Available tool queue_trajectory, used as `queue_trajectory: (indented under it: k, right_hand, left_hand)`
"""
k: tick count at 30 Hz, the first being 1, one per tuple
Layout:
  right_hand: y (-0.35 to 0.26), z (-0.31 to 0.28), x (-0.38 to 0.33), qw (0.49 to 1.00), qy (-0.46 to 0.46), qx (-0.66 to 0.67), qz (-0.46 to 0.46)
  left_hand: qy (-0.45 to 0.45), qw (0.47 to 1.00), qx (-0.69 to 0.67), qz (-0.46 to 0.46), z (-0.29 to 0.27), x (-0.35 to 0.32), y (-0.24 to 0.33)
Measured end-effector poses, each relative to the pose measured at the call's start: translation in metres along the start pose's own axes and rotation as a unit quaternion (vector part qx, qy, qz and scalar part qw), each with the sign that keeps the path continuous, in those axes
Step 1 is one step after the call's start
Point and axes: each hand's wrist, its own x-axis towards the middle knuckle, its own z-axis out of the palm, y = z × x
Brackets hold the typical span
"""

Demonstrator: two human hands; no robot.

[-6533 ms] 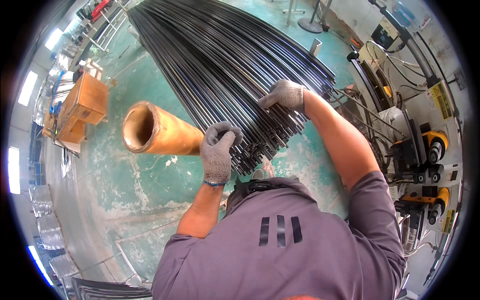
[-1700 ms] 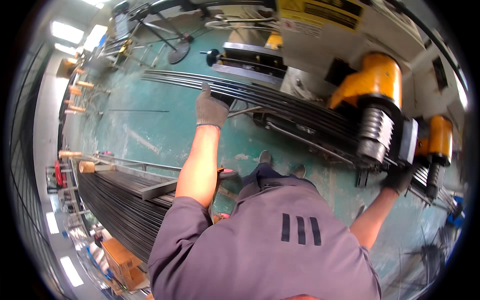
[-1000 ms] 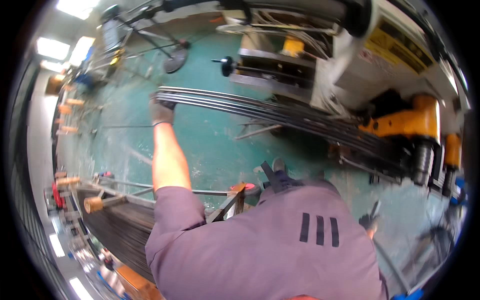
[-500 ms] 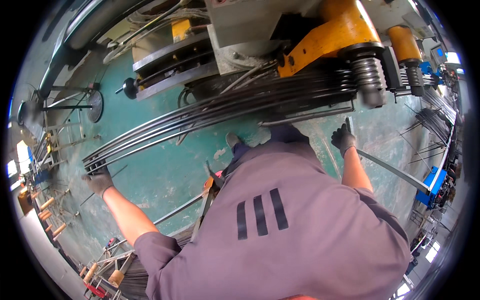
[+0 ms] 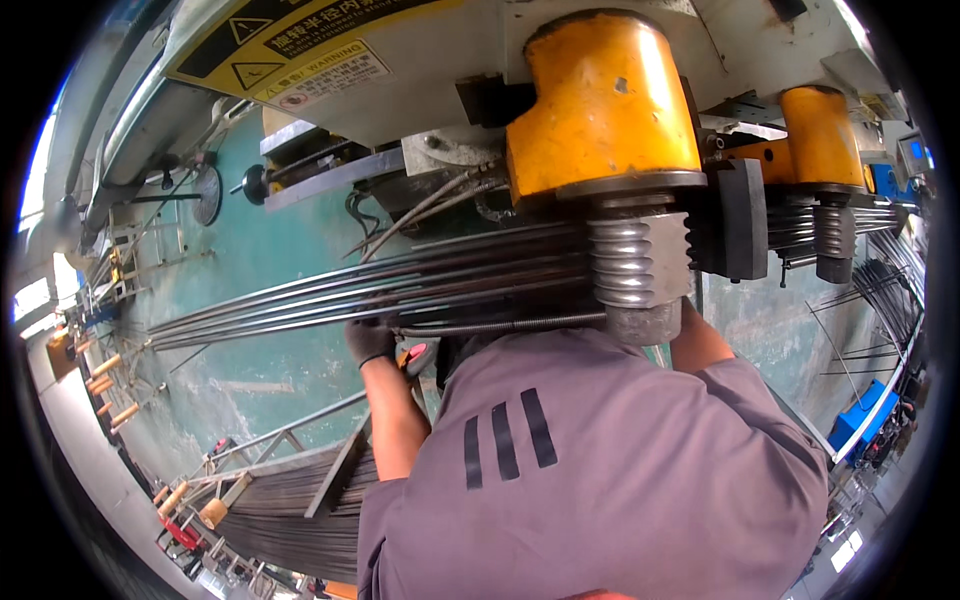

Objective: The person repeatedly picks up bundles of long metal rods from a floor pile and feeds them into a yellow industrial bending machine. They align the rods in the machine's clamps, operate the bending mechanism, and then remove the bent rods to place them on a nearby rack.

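Note:
Long dark metal rods [image 5: 290, 308] lie side by side, running from the left into the yellow-headed bending machine [image 5: 607, 110]. My left hand [image 5: 371, 340], in a dark glove, is at the near side of the rods and closed about them, its fingers partly hidden among them. A ribbed steel roller [image 5: 640, 258] hangs under the machine's yellow head, in front of where my right arm reaches. Only my right forearm [image 5: 698, 342] shows; the hand itself is hidden behind the roller. A long threaded bar [image 5: 505, 326] lies close in front of my chest.
A second yellow head [image 5: 820, 135] with its own roller stands at the right. Below left, a rack holds many dark rods [image 5: 290, 510]. More rods [image 5: 885, 300] and a blue box [image 5: 862, 405] are at the far right. A round plate on a stand [image 5: 207, 195] is at the upper left.
My left hand has moved right along the rods from their left ends. My right hand has gone behind the roller. My body has leaned in closer to the machine.

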Motion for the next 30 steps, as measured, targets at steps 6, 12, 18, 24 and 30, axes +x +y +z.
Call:
queue_trajectory:
  k: [6,12,18,24,30]
  right_hand:
    - [-0.022,0.014,-0.021,0.990,0.047,-0.121,-0.058]
    - [0.018,0.017,-0.076,0.991,0.121,0.035,0.041]
    - [0.057,0.010,-0.116,0.985,0.143,0.099,0.000]
    - [-0.008,0.006,-0.152,0.927,0.151,0.267,-0.218]
    - [-0.136,0.024,-0.179,0.765,-0.066,0.526,-0.366]
  left_hand:
    - [-0.071,0.926,-0.367,-0.050,0.044,0.004,0.059]
    - [0.034,0.822,-0.545,-0.161,0.037,0.019,0.115]
    - [-0.053,0.850,-0.520,-0.071,0.029,0.033,0.047]
    - [0.045,0.749,-0.642,-0.157,0.017,-0.005,0.147]
    - [-0.250,0.741,-0.604,0.154,-0.053,0.017,0.140]
